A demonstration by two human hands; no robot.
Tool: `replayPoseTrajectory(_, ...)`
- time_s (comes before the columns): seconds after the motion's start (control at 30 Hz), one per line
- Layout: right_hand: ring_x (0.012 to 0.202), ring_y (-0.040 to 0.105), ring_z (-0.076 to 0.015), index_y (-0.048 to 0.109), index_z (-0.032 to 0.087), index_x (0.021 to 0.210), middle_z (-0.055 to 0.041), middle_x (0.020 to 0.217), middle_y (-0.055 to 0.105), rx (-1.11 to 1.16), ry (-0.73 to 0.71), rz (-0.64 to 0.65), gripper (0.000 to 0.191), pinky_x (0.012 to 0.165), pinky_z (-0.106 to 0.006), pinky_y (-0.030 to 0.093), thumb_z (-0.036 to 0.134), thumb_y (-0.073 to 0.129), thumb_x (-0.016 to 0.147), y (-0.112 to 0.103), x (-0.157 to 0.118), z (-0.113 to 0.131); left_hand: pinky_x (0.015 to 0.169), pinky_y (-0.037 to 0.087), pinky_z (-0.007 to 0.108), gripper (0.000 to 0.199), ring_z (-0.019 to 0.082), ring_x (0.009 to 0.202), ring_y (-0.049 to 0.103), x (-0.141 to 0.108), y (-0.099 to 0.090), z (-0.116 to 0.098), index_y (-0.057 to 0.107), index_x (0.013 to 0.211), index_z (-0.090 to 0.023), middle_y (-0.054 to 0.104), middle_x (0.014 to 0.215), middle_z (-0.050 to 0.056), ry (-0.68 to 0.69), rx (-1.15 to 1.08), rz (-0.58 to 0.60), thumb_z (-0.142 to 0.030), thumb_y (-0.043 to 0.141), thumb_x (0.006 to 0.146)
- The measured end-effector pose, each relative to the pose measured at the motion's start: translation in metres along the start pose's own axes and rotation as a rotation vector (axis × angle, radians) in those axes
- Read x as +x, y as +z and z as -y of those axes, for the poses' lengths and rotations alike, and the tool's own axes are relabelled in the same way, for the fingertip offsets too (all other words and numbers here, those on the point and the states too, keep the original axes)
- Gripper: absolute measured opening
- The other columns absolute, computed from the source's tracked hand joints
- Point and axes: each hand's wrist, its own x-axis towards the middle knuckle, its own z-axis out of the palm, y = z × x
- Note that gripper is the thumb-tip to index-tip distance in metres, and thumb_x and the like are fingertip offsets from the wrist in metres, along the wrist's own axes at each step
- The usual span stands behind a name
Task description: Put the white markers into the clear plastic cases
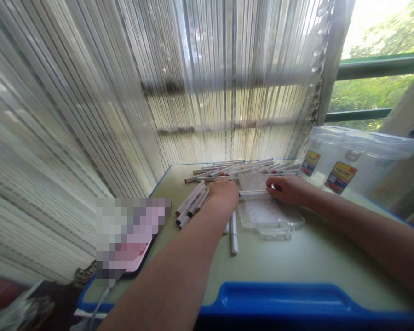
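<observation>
Markers (193, 199) litter the table (279, 262) near curtains (224, 55); left grip (225, 191), right grip (290, 191): apart or clamped, cannot tell.

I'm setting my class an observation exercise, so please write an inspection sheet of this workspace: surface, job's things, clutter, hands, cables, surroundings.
Surface: pale-green tabletop with blue edging.
Job's things: slim white markers with coloured ends, loose in groups; flat clear plastic case; blue-ended white marker across it.
Clutter: pixelated pink flat device, left; labelled clear plastic containers, right.
Hands: left hand, back to camera, among the markers, grip hidden; right hand, fingers at one end of the blue-ended marker, grip unclear.
Cables: white cable from the device over the near edge.
Surroundings: striped sheer curtain behind; green railing and greenery outside, right.
</observation>
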Motion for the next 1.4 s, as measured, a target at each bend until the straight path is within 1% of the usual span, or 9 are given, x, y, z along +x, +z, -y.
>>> replayPoseTrajectory(0.17, 0.055, 0.051, -0.0131, 0.057, 0.022, 0.077, 0.0, 0.061, 0.059, 0.007, -0.003, -0.001, 0.02, 0.054, -0.024, 0.031, 0.035, 0.042, 0.082, -0.0017, -0.0007, 0.0014, 0.086, 0.047, 0.041, 0.037, 0.032, 0.112, 0.054, 0.0003, 0.0005, -0.0001, 0.06, 0.116, -0.011, 0.059, 0.121, 0.019, -0.002, -0.003, -0.001, -0.014, 0.039, 0.086)
replayPoseTrajectory(0.33, 0.055, 0.05, -0.0129, 0.057, 0.022, 0.077, 0.0002, 0.06, 0.059, 0.006, -0.002, -0.005, 0.021, 0.054, -0.024, 0.031, 0.035, 0.042, 0.082, -0.0001, -0.0006, 0.0, 0.085, 0.047, 0.042, 0.037, 0.032, 0.111, 0.054, -0.0001, 0.0007, -0.0003, 0.059, 0.118, -0.011, 0.058, 0.121, 0.02, 0.003, 0.009, 0.003, -0.017, 0.042, 0.085)
replayPoseTrajectory(0.5, 0.055, 0.05, -0.0127, 0.057, 0.022, 0.078, 0.0006, 0.061, 0.059, -0.003, 0.008, 0.009, 0.019, 0.054, -0.024, 0.03, 0.034, 0.043, 0.082, 0.0007, -0.0001, -0.0007, 0.086, 0.047, 0.042, 0.038, 0.032, 0.112, 0.054, -0.0008, 0.0013, -0.0005, 0.059, 0.118, -0.01, 0.058, 0.122, 0.02, 0.014, 0.017, -0.005, -0.015, 0.039, 0.086)
replayPoseTrajectory(0.73, 0.054, 0.049, -0.0127, 0.056, 0.022, 0.078, 0.0006, 0.06, 0.058, 0.012, -0.021, -0.005, 0.018, 0.054, -0.024, 0.03, 0.033, 0.043, 0.082, 0.0007, -0.0002, -0.0019, 0.086, 0.047, 0.043, 0.038, 0.033, 0.112, 0.054, -0.0005, 0.0035, -0.0012, 0.058, 0.118, -0.01, 0.058, 0.122, 0.02, 0.012, 0.026, -0.008, -0.016, 0.039, 0.086)
replayPoseTrajectory(0.97, 0.054, 0.049, -0.0126, 0.056, 0.022, 0.078, 0.0008, 0.06, 0.057, 0.015, -0.028, 0.008, 0.018, 0.054, -0.024, 0.03, 0.034, 0.043, 0.083, 0.0018, 0.0005, -0.0033, 0.087, 0.046, 0.045, 0.039, 0.033, 0.114, 0.053, -0.0035, -0.0006, -0.0019, 0.058, 0.119, -0.008, 0.055, 0.125, 0.023, 0.01, 0.024, 0.014, -0.014, 0.037, 0.086)
replayPoseTrajectory(1.17, 0.055, 0.05, -0.0131, 0.057, 0.023, 0.08, 0.0006, 0.061, 0.059, -0.001, -0.013, 0.023, 0.019, 0.054, -0.024, 0.03, 0.035, 0.043, 0.083, 0.0024, 0.0003, -0.0054, 0.087, 0.046, 0.043, 0.037, 0.032, 0.114, 0.053, -0.0021, 0.0006, -0.0012, 0.058, 0.118, -0.009, 0.056, 0.123, 0.021, 0.01, 0.013, 0.01, -0.015, 0.041, 0.085)
replayPoseTrajectory(1.4, 0.055, 0.05, -0.0131, 0.057, 0.023, 0.078, 0.0003, 0.062, 0.059, -0.018, -0.013, 0.019, 0.02, 0.053, -0.024, 0.03, 0.035, 0.042, 0.082, -0.001, -0.0005, -0.0015, 0.091, 0.045, 0.045, 0.039, 0.032, 0.116, 0.052, -0.0011, 0.0011, -0.0021, 0.056, 0.121, -0.008, 0.054, 0.126, 0.023, 0.012, 0.021, 0.032, -0.016, 0.04, 0.087)
